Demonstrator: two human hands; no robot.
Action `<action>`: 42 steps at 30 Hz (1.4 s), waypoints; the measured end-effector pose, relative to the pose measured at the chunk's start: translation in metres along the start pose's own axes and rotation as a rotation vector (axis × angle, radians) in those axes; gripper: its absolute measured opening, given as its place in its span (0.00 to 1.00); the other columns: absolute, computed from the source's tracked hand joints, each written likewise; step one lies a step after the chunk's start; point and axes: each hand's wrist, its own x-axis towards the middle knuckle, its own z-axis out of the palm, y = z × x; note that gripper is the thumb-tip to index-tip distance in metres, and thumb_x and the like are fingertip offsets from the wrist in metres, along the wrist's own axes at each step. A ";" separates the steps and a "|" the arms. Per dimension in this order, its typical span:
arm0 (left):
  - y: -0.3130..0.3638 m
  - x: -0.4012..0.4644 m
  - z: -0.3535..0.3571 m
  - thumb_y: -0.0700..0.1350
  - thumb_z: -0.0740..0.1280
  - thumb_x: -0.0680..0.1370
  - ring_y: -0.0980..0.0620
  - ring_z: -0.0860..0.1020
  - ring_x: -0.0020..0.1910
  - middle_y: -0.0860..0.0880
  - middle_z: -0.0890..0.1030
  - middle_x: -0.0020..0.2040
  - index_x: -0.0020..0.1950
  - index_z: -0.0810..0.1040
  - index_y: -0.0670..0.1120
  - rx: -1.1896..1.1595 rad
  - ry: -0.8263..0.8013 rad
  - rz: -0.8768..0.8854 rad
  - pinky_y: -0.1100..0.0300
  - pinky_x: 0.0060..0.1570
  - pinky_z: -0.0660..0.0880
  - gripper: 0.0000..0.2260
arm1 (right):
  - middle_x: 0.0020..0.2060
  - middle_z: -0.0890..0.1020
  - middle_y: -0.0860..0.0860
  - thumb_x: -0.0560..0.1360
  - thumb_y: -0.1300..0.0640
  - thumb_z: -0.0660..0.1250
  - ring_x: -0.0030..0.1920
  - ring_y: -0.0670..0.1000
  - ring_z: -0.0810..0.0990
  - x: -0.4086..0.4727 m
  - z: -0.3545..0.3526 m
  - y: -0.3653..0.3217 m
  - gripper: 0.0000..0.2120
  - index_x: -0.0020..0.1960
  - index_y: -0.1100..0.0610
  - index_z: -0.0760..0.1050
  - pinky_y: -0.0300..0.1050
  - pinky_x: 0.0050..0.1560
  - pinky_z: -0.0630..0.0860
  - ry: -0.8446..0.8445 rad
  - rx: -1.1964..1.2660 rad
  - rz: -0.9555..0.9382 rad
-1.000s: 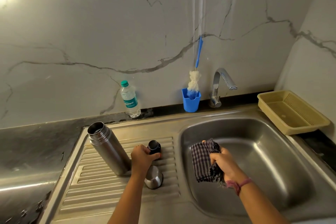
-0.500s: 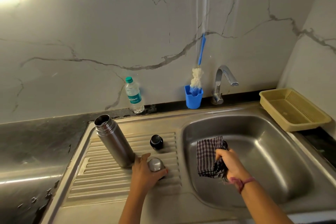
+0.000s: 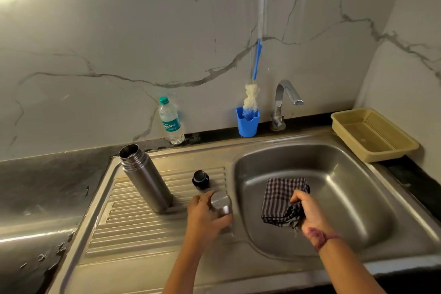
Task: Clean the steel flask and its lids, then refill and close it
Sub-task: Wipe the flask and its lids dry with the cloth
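Note:
The open steel flask (image 3: 145, 179) stands upright on the ribbed drainboard (image 3: 133, 229). Right of it sits the small black inner lid (image 3: 200, 178). My left hand (image 3: 205, 216) grips the steel cup lid (image 3: 221, 203), which is near the drainboard's right edge. My right hand (image 3: 307, 211) holds a crumpled checked cloth (image 3: 279, 198) over the sink basin (image 3: 346, 198).
A water bottle (image 3: 170, 122) stands against the marble wall behind the flask. A blue cup (image 3: 247, 122) holds a bottle brush (image 3: 251, 95) beside the tap (image 3: 285, 100). A yellow basket (image 3: 372, 136) sits on the counter at the right.
My left hand let go of the black inner lid, moved to the steel cup lid and took hold of it. My right hand kept the cloth over the basin.

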 end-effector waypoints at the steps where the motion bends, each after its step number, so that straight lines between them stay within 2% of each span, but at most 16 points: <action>1: 0.009 -0.001 0.003 0.48 0.81 0.65 0.55 0.76 0.56 0.51 0.74 0.59 0.67 0.73 0.53 -0.081 -0.041 0.001 0.66 0.55 0.72 0.32 | 0.33 0.72 0.55 0.69 0.68 0.57 0.35 0.56 0.74 -0.002 -0.002 -0.003 0.10 0.31 0.56 0.64 0.49 0.38 0.75 0.005 0.008 -0.002; 4: 0.035 -0.002 0.014 0.43 0.81 0.66 0.60 0.82 0.44 0.52 0.82 0.52 0.63 0.77 0.49 -0.300 -0.146 -0.042 0.69 0.41 0.76 0.27 | 0.33 0.72 0.55 0.70 0.67 0.57 0.34 0.56 0.74 -0.006 -0.006 -0.013 0.09 0.33 0.57 0.65 0.47 0.38 0.74 0.009 0.047 -0.010; 8: 0.063 0.000 0.029 0.43 0.79 0.68 0.63 0.82 0.41 0.52 0.83 0.49 0.64 0.75 0.49 -0.467 -0.186 -0.097 0.70 0.38 0.75 0.26 | 0.35 0.76 0.58 0.73 0.64 0.58 0.36 0.58 0.77 -0.014 -0.010 -0.026 0.06 0.39 0.60 0.71 0.50 0.40 0.75 -0.011 0.070 -0.005; 13: 0.087 -0.001 0.049 0.57 0.80 0.59 0.50 0.82 0.53 0.46 0.82 0.55 0.64 0.70 0.49 -0.677 -0.207 -0.231 0.53 0.56 0.80 0.38 | 0.35 0.79 0.57 0.76 0.63 0.58 0.35 0.55 0.79 -0.024 -0.005 -0.040 0.06 0.44 0.61 0.73 0.43 0.32 0.75 -0.011 0.030 -0.149; 16: 0.106 -0.004 0.062 0.55 0.79 0.61 0.47 0.83 0.52 0.44 0.83 0.53 0.58 0.75 0.45 -0.807 -0.190 -0.260 0.50 0.57 0.79 0.30 | 0.40 0.82 0.55 0.77 0.64 0.60 0.39 0.51 0.80 -0.035 0.003 -0.040 0.08 0.49 0.59 0.77 0.38 0.30 0.76 -0.071 -0.135 -0.398; 17: 0.113 -0.005 0.067 0.54 0.79 0.63 0.47 0.83 0.50 0.43 0.84 0.51 0.57 0.76 0.43 -0.841 -0.195 -0.265 0.51 0.55 0.79 0.28 | 0.43 0.83 0.50 0.78 0.64 0.60 0.43 0.47 0.82 -0.040 0.005 -0.037 0.11 0.54 0.55 0.78 0.34 0.34 0.77 -0.125 -0.242 -0.518; 19: 0.125 -0.005 0.073 0.47 0.75 0.73 0.49 0.83 0.45 0.43 0.84 0.46 0.54 0.77 0.41 -0.935 -0.200 -0.281 0.55 0.49 0.79 0.16 | 0.57 0.80 0.42 0.78 0.61 0.60 0.59 0.38 0.77 -0.046 0.007 -0.027 0.17 0.64 0.48 0.74 0.32 0.56 0.74 -0.240 -0.532 -0.844; 21: 0.133 -0.002 0.074 0.39 0.68 0.79 0.51 0.82 0.42 0.43 0.83 0.44 0.53 0.77 0.41 -1.010 -0.197 -0.291 0.59 0.44 0.79 0.05 | 0.69 0.71 0.45 0.75 0.57 0.59 0.72 0.42 0.64 -0.039 0.001 -0.022 0.24 0.71 0.52 0.68 0.40 0.73 0.60 -0.260 -0.855 -1.203; 23: 0.137 -0.001 0.073 0.37 0.65 0.79 0.52 0.82 0.40 0.44 0.83 0.43 0.54 0.78 0.40 -1.044 -0.203 -0.271 0.60 0.41 0.79 0.05 | 0.73 0.66 0.48 0.73 0.56 0.58 0.75 0.47 0.60 -0.029 -0.008 -0.027 0.28 0.74 0.56 0.64 0.45 0.75 0.55 -0.293 -0.976 -1.364; 25: 0.143 -0.005 0.075 0.39 0.66 0.79 0.53 0.82 0.41 0.44 0.84 0.44 0.57 0.78 0.38 -1.089 -0.243 -0.252 0.61 0.42 0.79 0.08 | 0.71 0.69 0.48 0.73 0.58 0.57 0.73 0.49 0.63 -0.028 -0.013 -0.034 0.27 0.72 0.57 0.66 0.46 0.74 0.60 -0.338 -0.782 -1.281; 27: 0.147 -0.008 0.079 0.41 0.67 0.79 0.51 0.83 0.44 0.43 0.85 0.48 0.60 0.77 0.37 -1.126 -0.278 -0.230 0.59 0.45 0.80 0.12 | 0.66 0.74 0.48 0.72 0.61 0.57 0.68 0.51 0.72 -0.031 -0.014 -0.039 0.25 0.70 0.53 0.68 0.46 0.68 0.70 -0.392 -0.422 -0.988; 29: 0.153 -0.008 0.079 0.43 0.68 0.78 0.49 0.84 0.48 0.41 0.85 0.51 0.61 0.77 0.39 -1.147 -0.285 -0.214 0.58 0.48 0.80 0.13 | 0.62 0.78 0.50 0.72 0.62 0.56 0.64 0.52 0.75 -0.034 -0.013 -0.042 0.25 0.69 0.52 0.68 0.47 0.63 0.75 -0.393 -0.281 -0.830; 32: 0.160 -0.005 0.077 0.42 0.66 0.79 0.49 0.84 0.47 0.42 0.85 0.49 0.59 0.79 0.39 -1.149 -0.285 -0.208 0.58 0.47 0.80 0.10 | 0.70 0.69 0.46 0.72 0.65 0.55 0.71 0.47 0.67 -0.037 -0.016 -0.047 0.30 0.73 0.53 0.63 0.45 0.71 0.65 -0.393 -0.535 -1.007; 35: 0.160 -0.005 0.078 0.41 0.64 0.81 0.53 0.84 0.42 0.44 0.85 0.44 0.54 0.80 0.41 -1.155 -0.263 -0.216 0.61 0.41 0.80 0.07 | 0.74 0.63 0.44 0.73 0.59 0.54 0.76 0.46 0.56 -0.031 -0.017 -0.053 0.29 0.75 0.51 0.61 0.43 0.76 0.53 -0.348 -0.885 -1.272; 39: 0.160 -0.008 0.077 0.44 0.68 0.77 0.47 0.82 0.51 0.38 0.83 0.55 0.60 0.79 0.39 -1.175 -0.257 -0.215 0.56 0.50 0.80 0.15 | 0.71 0.69 0.47 0.71 0.68 0.54 0.72 0.47 0.66 -0.038 -0.015 -0.060 0.30 0.72 0.56 0.65 0.48 0.72 0.64 -0.449 -0.553 -1.047; 42: 0.158 -0.007 0.077 0.42 0.64 0.80 0.45 0.81 0.51 0.36 0.82 0.55 0.60 0.79 0.37 -1.202 -0.241 -0.252 0.57 0.47 0.80 0.13 | 0.72 0.67 0.46 0.71 0.65 0.56 0.74 0.45 0.62 -0.041 -0.012 -0.063 0.30 0.73 0.54 0.65 0.45 0.74 0.59 -0.418 -0.762 -1.151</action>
